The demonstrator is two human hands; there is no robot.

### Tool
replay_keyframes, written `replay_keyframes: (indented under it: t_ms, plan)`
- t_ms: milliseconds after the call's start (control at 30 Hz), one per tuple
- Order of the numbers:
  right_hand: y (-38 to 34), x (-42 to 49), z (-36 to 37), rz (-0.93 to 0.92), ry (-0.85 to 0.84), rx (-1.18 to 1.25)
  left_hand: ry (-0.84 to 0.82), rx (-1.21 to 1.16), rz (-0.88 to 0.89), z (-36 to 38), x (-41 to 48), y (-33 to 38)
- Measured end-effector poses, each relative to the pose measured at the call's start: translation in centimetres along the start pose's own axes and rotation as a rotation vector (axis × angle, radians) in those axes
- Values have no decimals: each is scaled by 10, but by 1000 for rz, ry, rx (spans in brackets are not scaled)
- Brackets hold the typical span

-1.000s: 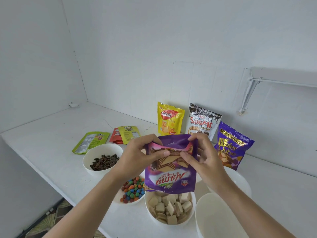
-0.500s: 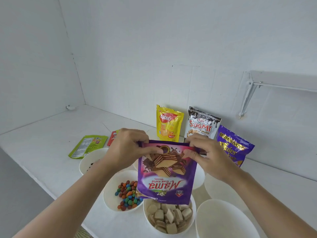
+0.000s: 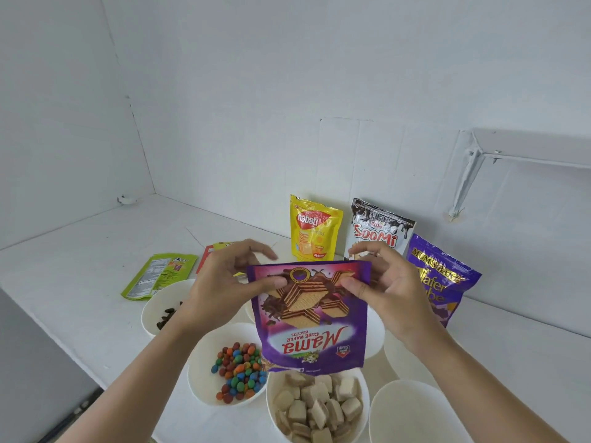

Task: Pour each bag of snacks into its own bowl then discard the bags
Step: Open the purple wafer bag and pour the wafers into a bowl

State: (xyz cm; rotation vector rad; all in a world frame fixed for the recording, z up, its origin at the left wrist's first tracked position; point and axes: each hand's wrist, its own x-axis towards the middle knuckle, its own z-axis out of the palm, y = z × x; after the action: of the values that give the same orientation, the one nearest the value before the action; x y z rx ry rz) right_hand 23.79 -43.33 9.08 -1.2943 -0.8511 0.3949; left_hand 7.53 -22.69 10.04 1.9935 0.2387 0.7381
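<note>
I hold a purple Mama wafer bag [image 3: 311, 318] upside down, its mouth pointing at a white bowl of wafer cubes [image 3: 318, 407] directly below. My left hand [image 3: 220, 286] pinches its upper left corner, my right hand [image 3: 383, 289] the upper right corner. Left of that bowl sits a bowl of coloured candies [image 3: 235, 369], and farther left a bowl of dark seeds [image 3: 163, 310]. A bare white bowl [image 3: 412, 414] stands at the lower right. Upright against the wall are a yellow Nabati bag [image 3: 313, 230], a Soomi bag [image 3: 379, 228] and a purple Wafer Cube bag [image 3: 443, 278].
A flat green bag [image 3: 160, 274] and a red-and-yellow bag [image 3: 211, 254] lie on the white counter [image 3: 80, 251] at the left. More white bowls [image 3: 399, 353] are partly hidden behind my hands. A shelf bracket [image 3: 470, 177] is on the right wall. The counter's front edge runs at the lower left.
The purple bag has been lifted and flattened out above the wafer bowl, and my hands have shifted apart to its top corners. The camera has tilted slightly up.
</note>
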Motion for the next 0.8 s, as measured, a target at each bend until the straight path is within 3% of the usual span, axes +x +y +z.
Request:
replay_keyframes:
  t_ms: [267, 533, 700, 800]
  plan:
    - [2, 51, 39, -16, 69, -55, 97, -4, -116, -39, 24, -6]
    - [11, 134, 110, -195, 82, -255, 260, -230, -219, -126, 72, -19]
    - [26, 166, 172, -84, 23, -119, 360, -186, -246, -184, 87, -63]
    - [48, 183, 208, 63, -38, -81, 328, -163, -323, -214, 88, -96]
